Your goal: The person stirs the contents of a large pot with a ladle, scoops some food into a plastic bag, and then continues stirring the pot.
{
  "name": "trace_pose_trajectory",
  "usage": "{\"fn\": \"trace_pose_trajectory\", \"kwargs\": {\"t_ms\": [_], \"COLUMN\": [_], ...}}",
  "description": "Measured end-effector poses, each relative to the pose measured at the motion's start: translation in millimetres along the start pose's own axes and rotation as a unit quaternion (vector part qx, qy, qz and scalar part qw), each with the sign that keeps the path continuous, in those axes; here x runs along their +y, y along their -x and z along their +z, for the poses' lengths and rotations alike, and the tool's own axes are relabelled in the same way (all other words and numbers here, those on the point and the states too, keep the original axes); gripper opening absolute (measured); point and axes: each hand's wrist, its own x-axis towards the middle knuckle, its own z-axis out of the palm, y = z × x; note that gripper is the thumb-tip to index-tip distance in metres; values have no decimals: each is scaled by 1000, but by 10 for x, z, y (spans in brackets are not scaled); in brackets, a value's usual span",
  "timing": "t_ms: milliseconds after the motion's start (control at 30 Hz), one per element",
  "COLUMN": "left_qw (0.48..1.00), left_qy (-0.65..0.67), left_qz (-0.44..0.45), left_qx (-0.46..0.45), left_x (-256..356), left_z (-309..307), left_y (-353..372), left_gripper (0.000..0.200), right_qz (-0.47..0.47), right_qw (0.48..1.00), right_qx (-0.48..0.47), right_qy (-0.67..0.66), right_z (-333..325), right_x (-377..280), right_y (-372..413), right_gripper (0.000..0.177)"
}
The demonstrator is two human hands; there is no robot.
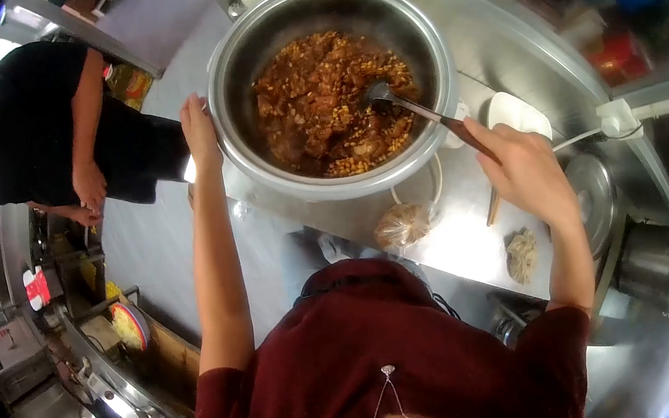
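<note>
A large metal pot (230,138) stands on the steel counter, holding brown stewed chunks (325,101) mixed with many small yellow-tan beans or kernels. My left hand (198,130) grips the left side of the pot at its rim; the exact hold is partly hidden. In my right hand (523,169) is the handle of a ladle (427,114), fingers wrapped round it. The ladle's dark head rests in the food on the right side of the pot.
A tied plastic bag of food (403,224), a crumpled cloth (522,257) and a white dish (519,113) lie on the counter (457,252). A round metal lid (593,202) is at the right. Another person (49,127) stands at the left.
</note>
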Motion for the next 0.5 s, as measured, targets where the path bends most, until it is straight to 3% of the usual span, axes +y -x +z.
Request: {"fn": "trace_pose_trajectory", "kwargs": {"t_ms": [33, 67, 133, 300, 400, 433, 500], "left_qw": [1000, 997, 997, 999, 999, 994, 980], "left_qy": [6, 47, 49, -37, 28, 76, 172], "left_qz": [-4, -63, -61, -21, -26, -77, -91], "left_qx": [-6, 18, 10, 11, -8, -21, -41], "left_x": [-81, 58, 23, -48, -95, 8, 140], "left_z": [-18, 92, 67, 20, 14, 53, 69], "left_y": [-16, 107, 88, 54, 12, 71, 199], "left_gripper": [52, 52, 52, 48, 51, 53, 55], "right_qz": [-22, -42, -55, -19, -31, -26, -17], "right_qw": [1000, 998, 995, 994, 995, 996, 996], "right_qx": [22, 47, 81, 13, -22, -26, -26], "right_qy": [5, 9, -1, -110, -91, -80, -83], "right_z": [98, 288, 484, -200, -389, -326, -197], "right_x": [30, 83, 151, 76, 61, 38, -11], "right_y": [-80, -188, -354, -135, 18, 1, -65], "right_gripper": [42, 41, 39, 36, 35, 35, 36]}}
